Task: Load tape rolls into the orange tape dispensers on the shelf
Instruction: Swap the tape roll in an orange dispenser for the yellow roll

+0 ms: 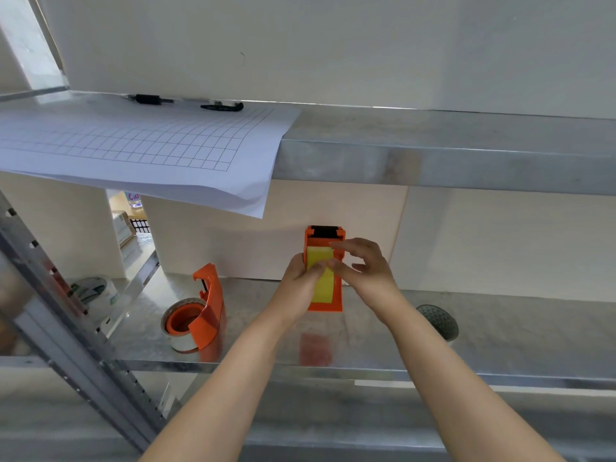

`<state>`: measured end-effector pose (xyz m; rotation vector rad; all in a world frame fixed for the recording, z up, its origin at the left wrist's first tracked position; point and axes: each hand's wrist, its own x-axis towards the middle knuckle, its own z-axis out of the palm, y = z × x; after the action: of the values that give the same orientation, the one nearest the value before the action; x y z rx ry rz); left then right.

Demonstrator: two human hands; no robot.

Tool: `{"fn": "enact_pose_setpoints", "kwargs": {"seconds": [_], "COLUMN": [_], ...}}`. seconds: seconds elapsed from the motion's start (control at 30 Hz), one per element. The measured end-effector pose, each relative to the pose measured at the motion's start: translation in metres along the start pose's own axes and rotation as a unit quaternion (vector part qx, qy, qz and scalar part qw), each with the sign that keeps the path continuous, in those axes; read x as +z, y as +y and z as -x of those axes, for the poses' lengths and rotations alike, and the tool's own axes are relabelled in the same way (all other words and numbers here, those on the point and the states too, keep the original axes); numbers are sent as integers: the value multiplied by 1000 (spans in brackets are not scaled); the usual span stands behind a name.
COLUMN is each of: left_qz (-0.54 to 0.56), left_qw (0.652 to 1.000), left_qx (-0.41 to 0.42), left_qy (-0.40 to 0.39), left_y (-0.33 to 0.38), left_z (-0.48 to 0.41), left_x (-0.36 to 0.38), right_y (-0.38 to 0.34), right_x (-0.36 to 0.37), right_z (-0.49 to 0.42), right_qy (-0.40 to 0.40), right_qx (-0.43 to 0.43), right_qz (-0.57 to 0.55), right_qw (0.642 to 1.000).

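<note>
2 grey metal shelves (500,328) against pale wall (333,45)

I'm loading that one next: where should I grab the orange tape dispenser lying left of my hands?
Probably the upright narrow frame of the orange plastic tape dispenser, approached from above and the right: it rises clear of the pale tape roll bulging on its left, with two flat faces for the fingers to pinch.

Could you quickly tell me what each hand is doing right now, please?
Left hand: grips the orange dispenser from its left side.
Right hand: seems to pinch the yellow tape with its fingertips.
</note>
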<state>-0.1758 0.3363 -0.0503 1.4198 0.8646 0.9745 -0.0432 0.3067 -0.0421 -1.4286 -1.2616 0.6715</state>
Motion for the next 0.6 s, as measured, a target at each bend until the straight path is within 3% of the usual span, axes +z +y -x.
{"fn": "enact_pose_setpoints", "kwargs": {"seconds": [0.2,0.47,0.6], "left_qz": [-40,-25,60], "left_qw": [999,998,994], "left_qx": [0,-52,-86], "left_qy": [-30,-11,29], "left_y": [-3,-11,-13], "left_z": [3,8,12], "left_x": [-1,0,2], "right_y": [2,2,2], "right_x": [-1,7,15], "right_z": [-7,-17,-19], "right_qy": [26,38,42], "right_qx": [-82,3,-9], "right_qz": [31,-16,12], "right_qw": [996,999,999]}}
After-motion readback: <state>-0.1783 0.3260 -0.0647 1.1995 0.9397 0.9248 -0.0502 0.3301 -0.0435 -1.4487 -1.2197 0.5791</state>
